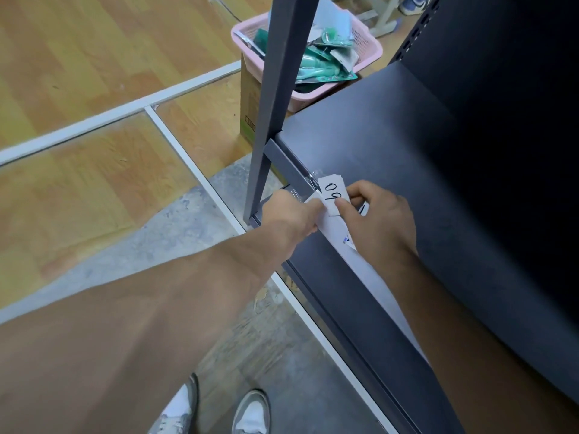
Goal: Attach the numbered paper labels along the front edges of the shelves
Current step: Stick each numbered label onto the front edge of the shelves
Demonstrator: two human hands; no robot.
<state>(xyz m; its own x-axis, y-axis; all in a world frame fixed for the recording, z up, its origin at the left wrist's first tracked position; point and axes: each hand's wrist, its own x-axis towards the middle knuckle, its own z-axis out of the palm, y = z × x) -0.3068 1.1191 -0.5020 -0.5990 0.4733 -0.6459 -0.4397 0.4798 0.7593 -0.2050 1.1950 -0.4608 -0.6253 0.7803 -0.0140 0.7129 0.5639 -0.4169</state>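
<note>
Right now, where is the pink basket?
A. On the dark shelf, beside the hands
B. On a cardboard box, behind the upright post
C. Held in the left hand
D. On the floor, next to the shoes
B: the pink basket sits on top of a cardboard box, partly hidden by the grey post, far from both hands.

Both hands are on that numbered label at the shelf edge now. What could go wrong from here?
1. The label is pinched by the right hand and the left hand; pulling apart might tear it.
2. It sits tilted against the shelf edge, so it may end up crooked.
3. The post crowds the left hand.
</note>
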